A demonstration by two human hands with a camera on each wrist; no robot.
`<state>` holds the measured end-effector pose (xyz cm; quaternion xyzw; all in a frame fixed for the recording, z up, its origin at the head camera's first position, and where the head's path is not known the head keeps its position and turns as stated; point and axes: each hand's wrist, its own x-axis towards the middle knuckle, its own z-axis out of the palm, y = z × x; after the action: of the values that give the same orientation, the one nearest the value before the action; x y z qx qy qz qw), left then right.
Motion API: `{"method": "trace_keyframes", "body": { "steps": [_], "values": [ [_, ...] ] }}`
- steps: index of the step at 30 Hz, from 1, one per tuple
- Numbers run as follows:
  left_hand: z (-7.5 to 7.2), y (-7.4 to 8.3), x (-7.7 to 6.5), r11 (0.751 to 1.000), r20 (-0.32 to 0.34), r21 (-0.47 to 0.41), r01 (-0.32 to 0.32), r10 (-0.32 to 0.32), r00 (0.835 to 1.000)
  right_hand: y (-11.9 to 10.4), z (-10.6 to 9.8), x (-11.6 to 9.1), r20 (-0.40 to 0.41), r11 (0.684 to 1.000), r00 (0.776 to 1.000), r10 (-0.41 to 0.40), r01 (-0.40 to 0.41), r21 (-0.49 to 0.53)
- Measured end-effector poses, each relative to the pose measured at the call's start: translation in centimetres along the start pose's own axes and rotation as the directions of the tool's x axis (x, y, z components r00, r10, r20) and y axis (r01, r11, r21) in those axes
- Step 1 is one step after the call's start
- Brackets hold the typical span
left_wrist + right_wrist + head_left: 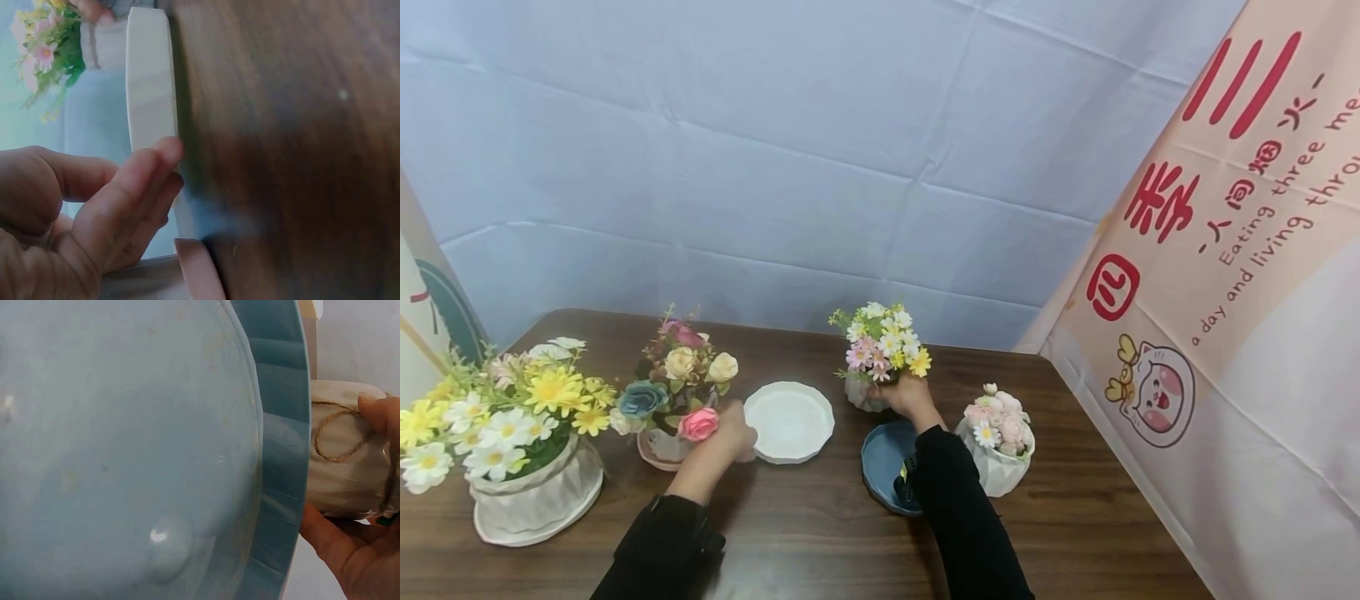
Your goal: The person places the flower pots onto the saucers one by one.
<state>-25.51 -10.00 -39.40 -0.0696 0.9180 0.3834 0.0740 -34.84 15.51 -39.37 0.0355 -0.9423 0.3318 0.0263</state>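
My right hand grips a small white flowerpot tied with twine, thumb and fingers on its sides. Pink, white and yellow artificial daisies fill it. In front of that pot lies a blue plate, partly covered by my right forearm. My left hand is beside a white plate, its fingers loosely bent. In the left wrist view, its fingertips are right at the plate's outer edge.
A pot of roses on a pinkish saucer stands just left of my left hand. Farther left is a large daisy pot on a white saucer. A white pot with pale pink flowers stands at right. Cloth hangs behind the table.
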Motion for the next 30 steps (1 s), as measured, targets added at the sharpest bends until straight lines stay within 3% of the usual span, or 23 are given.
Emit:
{"method": "trace_keyframes", "body": {
  "steps": [5,8,19,24,27,30],
  "values": [
    [0.0,-0.1,0.4,1.000,0.054,0.004,0.009,-0.009,0.998,0.1,0.0,-0.1,-0.014,1.000,1.000,-0.016,0.016,0.003],
    [-0.1,-0.1,0.5,0.998,0.062,0.060,-0.006,0.003,0.998,0.1,-0.1,-0.1,-0.027,1.000,0.999,-0.024,0.024,-0.014],
    [-0.1,0.1,1.2,0.994,0.075,0.107,-0.007,-0.001,0.997,-0.2,-0.3,-0.2,-0.005,0.998,1.000,-0.005,0.004,-0.062],
    [0.2,0.1,1.4,0.998,0.093,-0.024,0.051,-0.049,0.994,-0.3,-0.2,-0.4,0.003,0.995,1.000,0.029,-0.029,-0.096],
    [0.4,0.0,1.4,0.986,0.108,-0.131,0.100,-0.086,0.990,-0.4,-0.1,-0.5,0.010,0.993,0.998,0.054,-0.053,-0.103],
    [0.4,-0.1,1.4,0.982,0.111,-0.156,0.111,-0.095,0.989,-0.4,0.1,-0.5,0.001,0.993,0.998,0.068,-0.068,-0.098]
  ]
}}
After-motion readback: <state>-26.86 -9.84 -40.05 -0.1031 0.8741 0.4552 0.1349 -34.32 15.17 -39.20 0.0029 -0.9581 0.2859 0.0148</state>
